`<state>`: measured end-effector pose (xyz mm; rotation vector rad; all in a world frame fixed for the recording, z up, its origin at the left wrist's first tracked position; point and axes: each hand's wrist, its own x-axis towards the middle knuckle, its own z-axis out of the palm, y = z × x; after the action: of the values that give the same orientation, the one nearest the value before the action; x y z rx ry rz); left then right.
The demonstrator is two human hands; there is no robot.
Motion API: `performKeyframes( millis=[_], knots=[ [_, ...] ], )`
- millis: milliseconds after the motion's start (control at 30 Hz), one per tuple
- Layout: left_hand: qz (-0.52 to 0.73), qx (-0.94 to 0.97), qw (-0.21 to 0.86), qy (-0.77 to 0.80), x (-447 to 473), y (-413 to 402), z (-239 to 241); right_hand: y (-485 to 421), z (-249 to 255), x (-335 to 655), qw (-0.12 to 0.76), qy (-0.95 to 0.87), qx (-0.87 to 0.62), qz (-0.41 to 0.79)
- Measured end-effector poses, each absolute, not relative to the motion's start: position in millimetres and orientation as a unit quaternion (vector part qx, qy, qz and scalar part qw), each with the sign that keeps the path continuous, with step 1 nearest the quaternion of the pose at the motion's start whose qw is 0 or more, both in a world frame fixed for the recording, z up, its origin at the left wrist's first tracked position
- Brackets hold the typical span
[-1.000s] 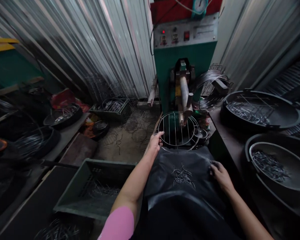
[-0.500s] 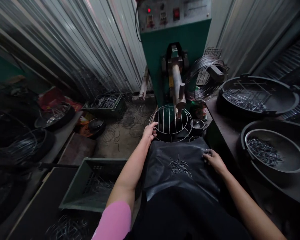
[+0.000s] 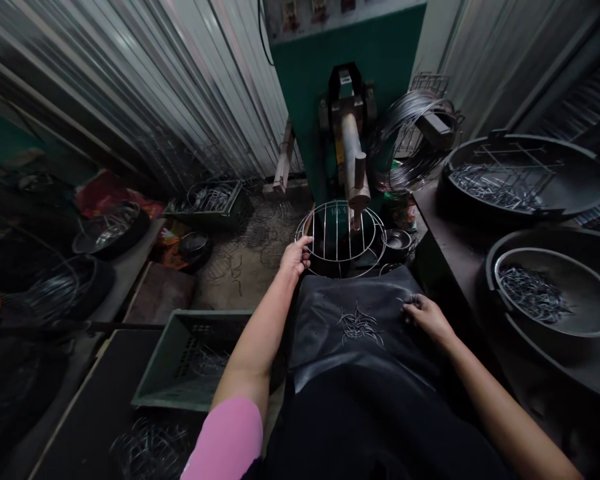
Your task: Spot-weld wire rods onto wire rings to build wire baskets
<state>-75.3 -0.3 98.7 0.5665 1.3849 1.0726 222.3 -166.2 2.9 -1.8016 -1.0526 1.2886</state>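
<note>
Down by your L side, a green crate (image 3: 167, 397) held loose wires. Your L hand (image 3: 296, 257) was mostly closed, thumb & curled fingers gripping the near-left rim of the round wire rack (image 3: 337, 233), out past your knees. Over the rack came the machine's arm (image 3: 353, 143); couldn't tell if they touched. On your black apron (image 3: 315, 320) lay a small pile of curved wires (image 3: 359, 327). Your R hand (image 3: 427, 317) was nearly closed, fingertips pinching a short wire (image 3: 399, 299). Far R, a metal bowl (image 3: 585, 300) w/ wire bits (image 3: 533, 293) sat in a big pan (image 3: 555, 363).
</note>
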Motion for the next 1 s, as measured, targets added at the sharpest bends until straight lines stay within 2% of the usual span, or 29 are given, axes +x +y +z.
performKeyframes(
  millis=[167,300,433,600,767,833,933,1000],
  knots=[
    [0.466,0.246,0.609,0.593,-77.7,-1.9,98.1,-172.0,2.1,214.4,0.286,-0.474,-0.688,0.468],
    [0.45,0.243,0.617,0.598,-76.4,-7.9,98.6,-178.5,4.6,204.3,0.234,-0.523,-0.713,0.404],
    [0.44,0.242,0.625,0.597,-76.7,-8.3,97.9,-182.0,14.0,197.8,0.256,-0.537,-0.721,0.355],
    [0.428,0.238,0.644,0.588,-72.8,-1.4,98.8,-185.3,20.9,199.0,0.337,-0.432,-0.666,0.507],
    [0.443,0.236,0.637,0.586,-63.0,-1.8,104.8,-189.1,19.2,207.2,0.309,-0.427,-0.639,0.561],
    [0.447,0.24,0.637,0.581,-61.2,0.6,105.2,-177.4,29.1,210.6,0.344,-0.429,-0.614,0.567],
    [0.463,0.242,0.617,0.589,-62.5,7.8,102.2,-142.1,59.6,204.7,0.526,-0.403,-0.531,0.528],
    [0.477,0.253,0.607,0.583,-63.9,11.6,99.7,-116.5,81.7,191.5,0.596,-0.403,-0.481,0.501]
  ],
)
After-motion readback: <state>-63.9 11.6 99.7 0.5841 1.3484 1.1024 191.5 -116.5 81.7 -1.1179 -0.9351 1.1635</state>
